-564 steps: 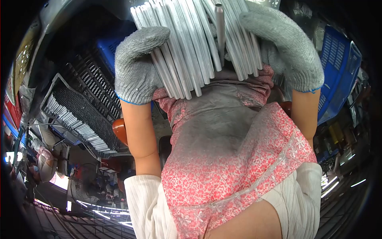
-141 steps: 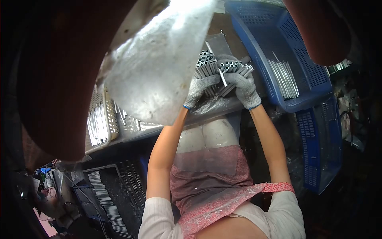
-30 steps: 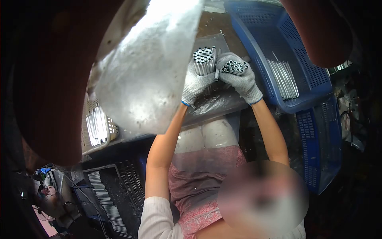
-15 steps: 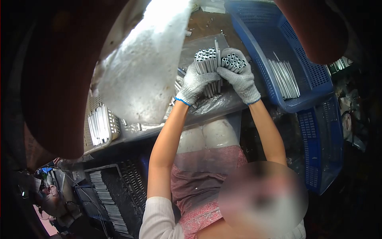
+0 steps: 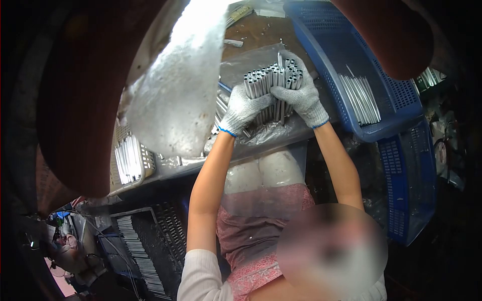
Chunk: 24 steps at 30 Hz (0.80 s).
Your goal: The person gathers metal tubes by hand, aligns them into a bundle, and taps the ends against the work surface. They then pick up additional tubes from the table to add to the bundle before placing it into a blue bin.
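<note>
A bundle of thin metal tubes (image 5: 260, 86) stands nearly upright between my gloved hands, open ends facing up. My left hand (image 5: 245, 108) wraps the left side of it, in a grey-white knit glove with a blue cuff edge. My right hand (image 5: 301, 99), gloved the same way, closes round the right part, its thumb across the front. One tube (image 5: 280, 60) sticks up above the others. Below, the tubes' lower ends come down near crumpled clear plastic (image 5: 266, 134) on the table. More loose tubes (image 5: 221, 110) lie beside my left wrist.
A blue basket (image 5: 321, 60) at the right holds several thin rods (image 5: 362, 100). Another blue basket (image 5: 396, 190) stands below it. At the left are a beige basket of tubes (image 5: 128, 160) and a black tray (image 5: 155, 220) with rods in a row. A translucent sheet (image 5: 175, 95) hangs at upper left.
My hands have come closer together. The separate bunch in my right hand now sits against the left bunch, forming one bundle. The view has shifted slightly.
</note>
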Tool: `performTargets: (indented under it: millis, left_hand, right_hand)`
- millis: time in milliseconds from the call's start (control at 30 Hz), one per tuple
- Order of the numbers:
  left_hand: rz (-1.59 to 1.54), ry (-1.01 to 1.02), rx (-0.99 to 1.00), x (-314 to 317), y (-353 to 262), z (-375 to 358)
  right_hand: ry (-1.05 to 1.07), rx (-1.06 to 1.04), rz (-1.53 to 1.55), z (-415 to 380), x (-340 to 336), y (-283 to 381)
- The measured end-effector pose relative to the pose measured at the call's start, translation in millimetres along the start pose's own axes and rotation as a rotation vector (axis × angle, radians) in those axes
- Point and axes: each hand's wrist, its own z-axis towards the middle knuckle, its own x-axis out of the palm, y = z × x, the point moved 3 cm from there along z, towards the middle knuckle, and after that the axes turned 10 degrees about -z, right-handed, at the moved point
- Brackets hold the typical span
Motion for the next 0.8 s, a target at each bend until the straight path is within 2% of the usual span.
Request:
performTargets:
  millis: [100, 267, 333, 567, 667, 733, 800]
  left_hand:
    - [0.007, -0.057, -0.006, 3.4, -1.1, 0.0]
    - [-0.058, -0.025, -0.044, 2.5, 1.1, -0.2]
    - [-0.082, 0.005, -0.067, 4.2, -0.4, 0.6]
    - [0.014, 0.003, -0.007, 7.1, -0.3, 0.8]
    - [0.015, -0.054, -0.024, 8.4, 3.7, 1.3]
    - [-0.148, -0.061, -0.025, 11.4, 2.8, 1.9]
    - [-0.188, -0.088, -0.043, 11.7, 1.9, 4.0]
  right_hand:
    - [-0.046, -0.007, -0.011, -1.9, -0.5, 0.2]
    - [-0.047, -0.122, -0.091, 1.2, -4.4, -4.6]
    - [-0.008, 0.037, -0.006, 2.0, -4.6, -4.5]
    - [-0.08, 0.051, 0.117, -0.9, -7.5, -6.8]
    - [-0.094, -0.008, 0.023, -2.8, -6.4, -6.4]
    - [-0.109, -0.113, -0.169, -3.4, -6.7, -1.7]
    - [-0.076, -0.132, -0.179, -3.4, -6.1, 5.4]
